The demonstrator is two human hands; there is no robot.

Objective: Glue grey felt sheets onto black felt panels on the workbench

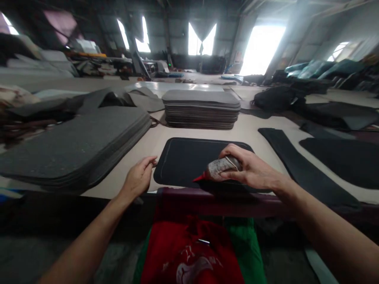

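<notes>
A black rounded mat (189,157) lies flat on the table right in front of me. My right hand (251,167) is closed around a small bottle with a red pointed nozzle (217,168), its tip pointing left and down at the mat's near edge. My left hand (139,177) rests at the mat's left edge, fingers curled and touching its rim.
A stack of grey mats (201,108) stands behind the black one. A larger pile of grey felt sheets (74,146) fills the left side. Black strips and pieces (325,157) lie on the right. The table's near edge (118,193) meets my red and green clothing.
</notes>
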